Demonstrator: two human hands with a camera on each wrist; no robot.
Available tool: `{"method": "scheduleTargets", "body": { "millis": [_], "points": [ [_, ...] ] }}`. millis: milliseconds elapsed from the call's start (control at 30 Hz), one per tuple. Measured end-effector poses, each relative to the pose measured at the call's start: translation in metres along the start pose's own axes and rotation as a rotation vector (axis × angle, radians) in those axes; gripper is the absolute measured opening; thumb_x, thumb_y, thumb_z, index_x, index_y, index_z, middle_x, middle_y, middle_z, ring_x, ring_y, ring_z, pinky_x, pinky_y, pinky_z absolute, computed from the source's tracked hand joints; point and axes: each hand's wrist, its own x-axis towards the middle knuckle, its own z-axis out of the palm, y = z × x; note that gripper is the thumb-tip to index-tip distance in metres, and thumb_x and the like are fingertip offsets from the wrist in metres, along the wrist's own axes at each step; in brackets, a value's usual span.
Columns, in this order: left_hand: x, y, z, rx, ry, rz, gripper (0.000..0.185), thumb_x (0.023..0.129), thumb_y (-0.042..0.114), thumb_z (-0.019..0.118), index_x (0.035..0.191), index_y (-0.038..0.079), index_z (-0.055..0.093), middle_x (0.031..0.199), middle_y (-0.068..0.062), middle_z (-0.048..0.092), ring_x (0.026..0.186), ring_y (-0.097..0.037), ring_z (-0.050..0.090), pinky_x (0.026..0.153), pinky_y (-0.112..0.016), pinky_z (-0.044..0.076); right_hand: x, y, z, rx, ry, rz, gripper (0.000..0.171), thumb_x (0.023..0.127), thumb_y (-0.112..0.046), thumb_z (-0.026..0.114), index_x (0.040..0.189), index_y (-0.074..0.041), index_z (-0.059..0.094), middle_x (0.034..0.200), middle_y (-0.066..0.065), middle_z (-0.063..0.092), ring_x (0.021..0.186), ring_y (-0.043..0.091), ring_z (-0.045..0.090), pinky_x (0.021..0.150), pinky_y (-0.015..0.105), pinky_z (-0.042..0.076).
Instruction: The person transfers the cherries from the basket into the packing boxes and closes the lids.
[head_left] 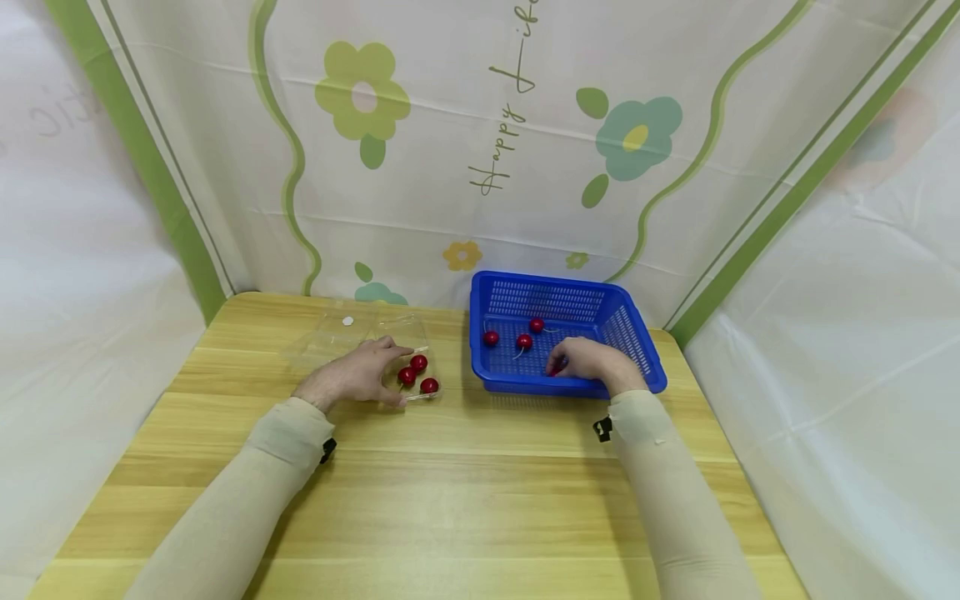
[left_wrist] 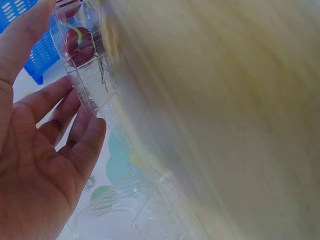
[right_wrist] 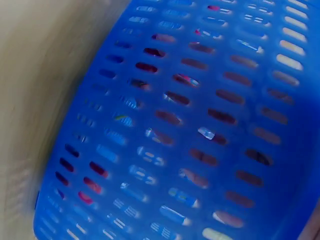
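A clear plastic clamshell box [head_left: 422, 398] holds several red cherries [head_left: 407, 377] and stands on the table's left half, its lid folded back. My left hand [head_left: 360, 372] grips the box, thumb at the near side and fingers at the far side. In the left wrist view, the fingers [left_wrist: 90, 142] touch the box wall [left_wrist: 92, 92]. To the right stands a blue basket [head_left: 558, 385] with three loose cherries [head_left: 524, 342] inside. Reaching over its near rim, my right hand [head_left: 588, 360] pinches a cherry [head_left: 555, 372], mostly covered by the fingers. The right wrist view shows mainly the slotted basket wall [right_wrist: 165, 115].
The open transparent lid [head_left: 337, 329] lies behind and left of the box, a small white spot on it. A printed curtain [head_left: 465, 125] rises at the table's back edge. Bare wooden tabletop [head_left: 450, 500] spreads in front of both arms.
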Motion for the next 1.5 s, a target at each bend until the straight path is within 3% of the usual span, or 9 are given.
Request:
{"method": "scheduleTargets", "body": {
  "millis": [200, 633, 1067, 1300, 1500],
  "points": [
    [0.000, -0.001, -0.001, 0.001, 0.002, 0.006, 0.099, 0.093, 0.034, 0.103, 0.171, -0.002, 0.055, 0.144, -0.021, 0.066, 0.126, -0.036, 0.064, 0.118, -0.061, 0.061, 0.002, -0.010, -0.001, -0.010, 0.055, -0.035, 0.016, 0.112, -0.012, 0.080, 0.125, -0.009, 0.088, 0.125, 0.009, 0.086, 0.111, 0.024, 0.073, 0.108, 0.051, 0.068],
    [0.001, -0.003, 0.001, 0.005, 0.001, 0.011, 0.098, 0.093, 0.035, 0.102, 0.171, -0.002, 0.055, 0.146, -0.021, 0.066, 0.127, -0.036, 0.065, 0.119, -0.060, 0.061, 0.002, -0.046, -0.003, 0.006, 0.204, -0.127, 0.025, 0.111, -0.011, 0.082, 0.135, -0.003, 0.084, 0.136, 0.013, 0.082, 0.127, 0.032, 0.076, 0.116, 0.055, 0.066],
    [0.001, -0.003, 0.001, 0.007, 0.003, 0.015, 0.099, 0.092, 0.035, 0.103, 0.171, -0.002, 0.055, 0.145, -0.020, 0.066, 0.126, -0.035, 0.065, 0.118, -0.060, 0.061, 0.006, -0.080, -0.005, -0.006, 0.325, -0.243, 0.023, 0.112, -0.009, 0.081, 0.134, -0.006, 0.085, 0.136, 0.012, 0.080, 0.123, 0.031, 0.077, 0.108, 0.049, 0.069],
    [0.001, -0.004, 0.001, 0.002, 0.002, 0.013, 0.099, 0.092, 0.034, 0.102, 0.171, -0.003, 0.054, 0.146, -0.020, 0.066, 0.128, -0.037, 0.064, 0.118, -0.061, 0.061, 0.011, -0.101, -0.005, -0.024, 0.409, -0.299, 0.025, 0.110, -0.005, 0.082, 0.134, -0.003, 0.085, 0.137, 0.015, 0.080, 0.130, 0.035, 0.078, 0.114, 0.052, 0.068],
    [0.001, -0.005, 0.000, -0.001, 0.002, 0.010, 0.099, 0.093, 0.034, 0.102, 0.171, -0.002, 0.054, 0.147, -0.020, 0.066, 0.128, -0.036, 0.064, 0.117, -0.060, 0.062, 0.012, -0.121, 0.001, -0.043, 0.426, -0.339, 0.026, 0.111, -0.008, 0.081, 0.137, -0.004, 0.083, 0.139, 0.013, 0.079, 0.131, 0.032, 0.078, 0.114, 0.046, 0.069]
  ]
}}
